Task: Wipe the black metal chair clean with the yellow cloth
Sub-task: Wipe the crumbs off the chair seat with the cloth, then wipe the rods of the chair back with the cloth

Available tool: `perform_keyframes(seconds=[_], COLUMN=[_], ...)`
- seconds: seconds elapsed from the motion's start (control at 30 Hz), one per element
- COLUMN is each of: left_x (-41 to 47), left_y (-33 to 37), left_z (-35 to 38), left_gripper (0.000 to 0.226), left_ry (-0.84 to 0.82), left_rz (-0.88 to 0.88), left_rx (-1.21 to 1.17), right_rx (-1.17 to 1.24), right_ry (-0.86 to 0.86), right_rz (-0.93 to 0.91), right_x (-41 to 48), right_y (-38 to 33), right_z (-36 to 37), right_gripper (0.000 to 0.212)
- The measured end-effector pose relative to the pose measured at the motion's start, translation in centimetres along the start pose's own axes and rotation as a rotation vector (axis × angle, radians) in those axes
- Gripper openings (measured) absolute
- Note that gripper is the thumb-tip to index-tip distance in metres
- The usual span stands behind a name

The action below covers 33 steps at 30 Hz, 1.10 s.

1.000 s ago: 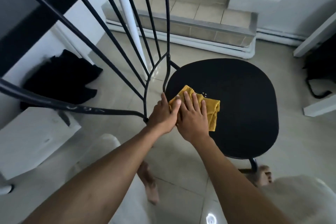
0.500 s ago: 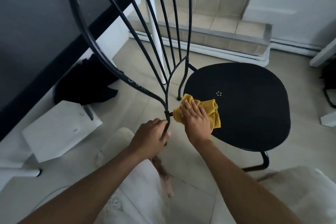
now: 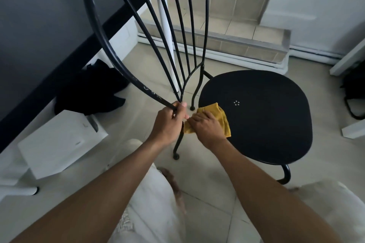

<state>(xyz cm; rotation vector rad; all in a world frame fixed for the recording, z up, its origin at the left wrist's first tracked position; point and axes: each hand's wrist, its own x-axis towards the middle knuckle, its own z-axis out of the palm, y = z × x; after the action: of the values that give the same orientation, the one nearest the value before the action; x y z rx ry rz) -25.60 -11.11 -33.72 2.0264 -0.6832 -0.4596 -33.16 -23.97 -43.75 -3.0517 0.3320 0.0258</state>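
Note:
The black metal chair (image 3: 256, 116) stands on the tiled floor with its round seat to the right and its thin-barred backrest rising at the upper left. My left hand (image 3: 169, 124) grips the bottom of the backrest frame, where the bars come together. The yellow cloth (image 3: 222, 116) lies crumpled on the near left edge of the seat. My right hand (image 3: 205, 126) presses on top of it with the fingers pointing left, covering most of the cloth. The two hands almost touch.
A dark table top (image 3: 49, 31) with a white leg (image 3: 166, 25) is at the left. Under it lie a black cloth heap (image 3: 92, 89) and a white box (image 3: 59, 144). A tiled step (image 3: 227, 31) runs along the back. My knees and bare feet show below.
My left hand left the cloth, dropped to the chair frame and now grips the backrest base. My right hand slid the cloth toward the seat's left edge. The view shifted, showing more backrest.

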Motion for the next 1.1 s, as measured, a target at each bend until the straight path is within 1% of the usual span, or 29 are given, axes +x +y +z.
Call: perform_keyframes(seconds=[0.1, 0.23, 0.33, 0.4, 0.5, 0.53, 0.63, 0.67, 0.73, 0.83, 0.9, 0.97, 1.0, 1.07, 1.1], left_x=[0.4, 0.5, 0.6, 0.6, 0.4, 0.4, 0.3, 0.2, -0.2, -0.7, -0.7, -0.4, -0.4, -0.4, -0.4], left_y=[-0.6, -0.6, -1.0, -1.1, -1.3, -1.3, -0.9, -1.1, -1.6, -2.0, -1.8, -1.9, -1.8, -1.5, -1.1], left_z=[0.7, 1.0, 0.9, 0.7, 0.7, 0.6, 0.1, -0.2, -1.1, -3.4, -5.1, -6.6, -7.3, -8.0, -8.3], left_gripper=[0.044, 0.044, 0.044, 0.043, 0.042, 0.041, 0.034, 0.028, 0.021, 0.036, 0.035, 0.031, 0.028, 0.022, 0.02], left_ry=[0.012, 0.045, 0.048, 0.042, -0.017, -0.035, -0.1, -0.131, -0.193, -0.224, -0.166, -0.079, -0.05, -0.019, -0.004], left_rz=[0.012, 0.016, 0.035, 0.052, 0.034, 0.027, 0.008, 0.014, 0.005, -0.053, -0.088, -0.098, -0.095, -0.09, -0.09], left_rx=[-0.045, -0.086, -0.064, -0.033, 0.001, 0.008, 0.053, 0.075, 0.06, -0.036, -0.095, -0.138, -0.142, -0.146, -0.149], right_rx=[-0.05, 0.025, 0.145, 0.241, 0.376, 0.428, 0.693, 0.781, 0.961, 1.194, 1.299, 1.351, 1.385, 1.549, 1.571], right_ry=[-0.003, -0.006, 0.109, 0.155, 0.244, 0.267, 0.289, 0.28, 0.277, 0.276, 0.298, 0.363, 0.382, 0.413, 0.422], right_rz=[0.031, 0.082, 0.097, 0.104, 0.175, 0.196, 0.286, 0.321, 0.377, 0.482, 0.551, 0.559, 0.544, 0.487, 0.459], right_x=[-0.9, -1.2, -0.7, -0.5, -0.7, -0.6, -0.8, -0.9, -1.2, -1.5, -1.8, -1.8, -1.7, -1.3, -1.3], right_y=[2.1, 1.7, -1.2, -2.9, -3.6, -3.5, -4.0, -4.3, -5.0, -6.2, -7.3, -8.2, -8.4, -8.6, -8.5], right_z=[-0.3, 0.1, 0.8, 1.5, 1.9, 1.8, 1.1, 1.0, 1.0, 1.3, 0.7, -0.4, -1.5, -3.5, -4.3], right_gripper=[0.058, 0.056, 0.052, 0.053, 0.055, 0.05, 0.021, 0.018, 0.021, 0.028, 0.031, 0.031, 0.031, 0.033, 0.033])
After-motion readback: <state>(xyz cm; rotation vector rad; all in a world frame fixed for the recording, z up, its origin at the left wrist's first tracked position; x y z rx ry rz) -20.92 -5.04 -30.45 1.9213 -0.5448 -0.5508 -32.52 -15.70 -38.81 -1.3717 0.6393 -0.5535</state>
